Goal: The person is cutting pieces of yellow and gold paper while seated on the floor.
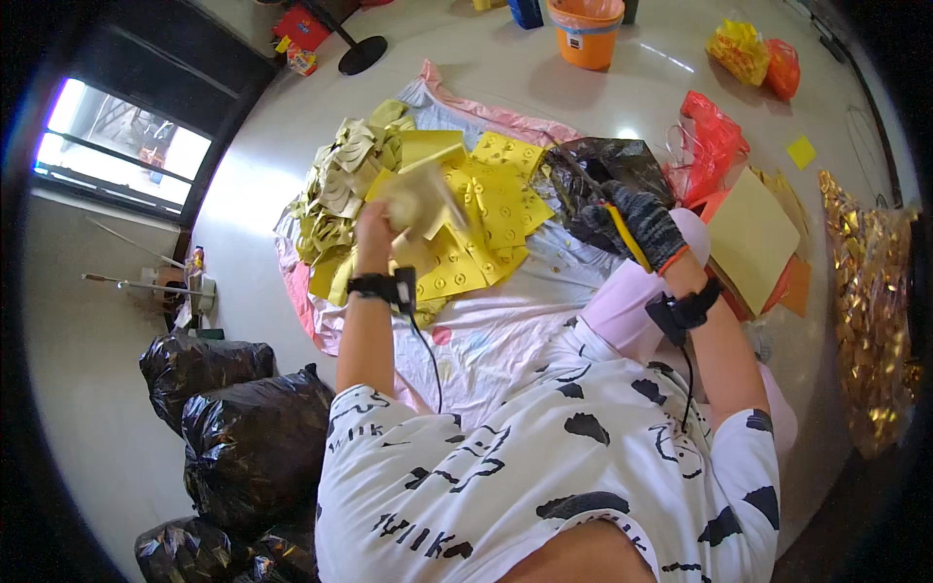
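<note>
My bare left hand (377, 227) is closed on a blurred pale piece of sheet material (421, 197) above the pile. My right hand (628, 222), in a dark grey knitted glove, grips a tool with a yellow handle (628, 239); its far end is hard to make out. Yellow sheets with rows of round cut marks (503, 208) lie spread under and beside the left hand. To their left is a heap of olive-coloured cut pieces (348, 178). A black plastic bag (619, 157) lies just beyond the gloved hand.
A pink and white cloth (481, 342) lies beneath the pile. On the right are a red plastic bag (711, 146), stacked cream sheets (754, 240) and gold foil material (871, 313). Full black bags (255, 437) stand at lower left. An orange bin (585, 44) is at the top.
</note>
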{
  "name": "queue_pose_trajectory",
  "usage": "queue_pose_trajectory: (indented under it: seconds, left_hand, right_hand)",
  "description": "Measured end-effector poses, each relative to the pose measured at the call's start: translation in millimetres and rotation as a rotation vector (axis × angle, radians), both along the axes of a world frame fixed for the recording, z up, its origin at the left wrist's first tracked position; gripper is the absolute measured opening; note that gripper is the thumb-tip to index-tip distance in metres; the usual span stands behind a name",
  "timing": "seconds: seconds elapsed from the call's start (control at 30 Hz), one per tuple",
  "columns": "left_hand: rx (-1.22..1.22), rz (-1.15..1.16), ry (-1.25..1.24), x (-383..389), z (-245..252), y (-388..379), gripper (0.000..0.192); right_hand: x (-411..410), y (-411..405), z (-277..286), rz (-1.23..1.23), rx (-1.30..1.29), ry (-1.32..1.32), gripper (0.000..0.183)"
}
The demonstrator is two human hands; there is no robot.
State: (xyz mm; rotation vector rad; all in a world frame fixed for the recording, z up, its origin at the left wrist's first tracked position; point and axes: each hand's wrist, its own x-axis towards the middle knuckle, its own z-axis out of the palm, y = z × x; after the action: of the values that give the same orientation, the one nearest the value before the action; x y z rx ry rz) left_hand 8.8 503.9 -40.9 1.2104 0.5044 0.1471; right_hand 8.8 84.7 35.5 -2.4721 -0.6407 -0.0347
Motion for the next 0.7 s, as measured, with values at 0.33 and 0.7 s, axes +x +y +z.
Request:
queue_pose_trajectory:
  seconds: [0.33, 0.7]
  left_hand:
    - [-0.464, 0.131, -0.040, 50.0, -120.1, 61.0, 0.026]
    - [0.224, -0.628, -0.262, 103.7, 72.0, -311.6, 0.027]
  right_hand:
    - [22.3, -80.3, -41.9, 0.044, 0.796, 0.543, 0.024]
    - [-39.4, -221.0, 0.8, -0.691, 1.060, 0.453, 0.033]
